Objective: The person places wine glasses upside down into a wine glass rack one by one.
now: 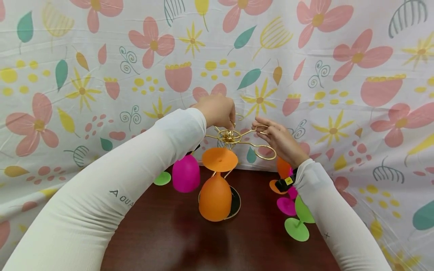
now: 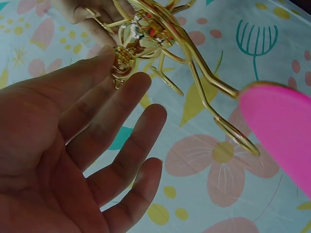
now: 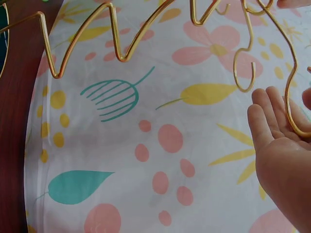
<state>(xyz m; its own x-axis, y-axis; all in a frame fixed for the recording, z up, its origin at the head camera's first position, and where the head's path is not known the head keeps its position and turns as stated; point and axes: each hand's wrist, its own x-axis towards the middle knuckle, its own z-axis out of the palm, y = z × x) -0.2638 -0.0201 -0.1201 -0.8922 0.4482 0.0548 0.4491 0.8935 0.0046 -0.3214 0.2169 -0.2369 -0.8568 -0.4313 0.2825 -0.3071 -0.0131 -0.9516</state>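
Note:
A gold wire rack [image 1: 229, 136] with curled hook arms stands before the cloth backdrop. At its top, the thumb and fingertips of my left hand [image 1: 217, 109] pinch the ornate gold knob [image 2: 123, 63]. My right hand [image 1: 276, 139] is at a hook loop [image 1: 266, 152] on the right side; its fingers are fairly straight, and a wire hook [image 3: 292, 114] crosses before the palm. An orange goblet [image 1: 215, 199] hangs upside down at the front of the rack, and a magenta goblet [image 1: 186, 173] is at its left. The black round base [image 1: 235, 203] is partly hidden.
On the dark table [image 1: 162, 233], orange [image 1: 283, 168], magenta [image 1: 286, 206] and green goblets [image 1: 296, 229] are grouped at the right, partly behind my right forearm. A green disc-shaped foot [image 1: 162, 178] shows at the left. Flowered cloth [image 1: 305, 49] surrounds the table.

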